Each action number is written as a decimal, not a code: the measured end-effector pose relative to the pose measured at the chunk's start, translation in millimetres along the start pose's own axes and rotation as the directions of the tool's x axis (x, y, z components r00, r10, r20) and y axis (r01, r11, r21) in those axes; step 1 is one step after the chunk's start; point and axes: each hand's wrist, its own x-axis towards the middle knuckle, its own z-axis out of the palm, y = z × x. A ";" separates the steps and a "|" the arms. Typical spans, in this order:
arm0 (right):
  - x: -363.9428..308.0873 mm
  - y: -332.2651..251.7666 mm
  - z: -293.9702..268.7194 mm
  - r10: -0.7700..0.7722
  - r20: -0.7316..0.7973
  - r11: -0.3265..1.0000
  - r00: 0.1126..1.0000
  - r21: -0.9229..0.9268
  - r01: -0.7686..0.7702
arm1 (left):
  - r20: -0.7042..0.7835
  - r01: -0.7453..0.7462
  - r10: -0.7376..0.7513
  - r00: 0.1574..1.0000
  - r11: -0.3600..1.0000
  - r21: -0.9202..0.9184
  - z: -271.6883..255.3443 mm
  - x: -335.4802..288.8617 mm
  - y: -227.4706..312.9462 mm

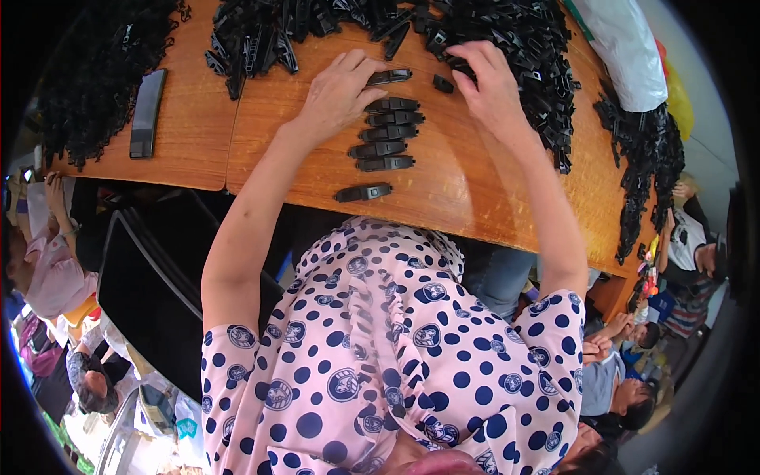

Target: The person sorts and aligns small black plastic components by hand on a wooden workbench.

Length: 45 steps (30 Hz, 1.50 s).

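My left hand [342, 85] pinches one end of a slim black plastic clip [391, 77] lying on the wooden table [301, 170]. Below it, several similar black clips [388, 119] lie side by side in a short column, and another clip [364, 192] sits apart near the table's front edge. My right hand [491, 87] is at the edge of a large heap of black plastic parts [507, 28], thumb and forefinger curled round a black part that they partly hide. A small black piece [443, 84] lies just left of my right thumb.
More black parts [87, 87] are heaped at the far left, beside a dark phone-like slab [147, 115]. Another heap [645, 158] spreads along the right edge near a white bag [621, 55]. Other people sit at both sides. A black chair-like shape [150, 293] stands at left.
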 end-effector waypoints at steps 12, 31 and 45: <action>-15.7 -0.1 8.2 -0.004 0.280 0.933 0.960 -0.344 0.104 | -0.062 -0.032 0.026 0.998 0.995 -0.097 3.6 7.7 8.8; 8.9 -16.8 16.1 -0.070 0.438 0.996 0.896 0.077 0.040 | 0.008 -0.046 0.048 0.999 0.988 -0.150 6.9 7.2 2.1; 11.2 -17.1 13.7 0.247 0.211 0.890 0.946 0.336 -0.307 | 0.042 -0.009 0.015 0.999 0.990 -0.144 6.7 8.6 6.6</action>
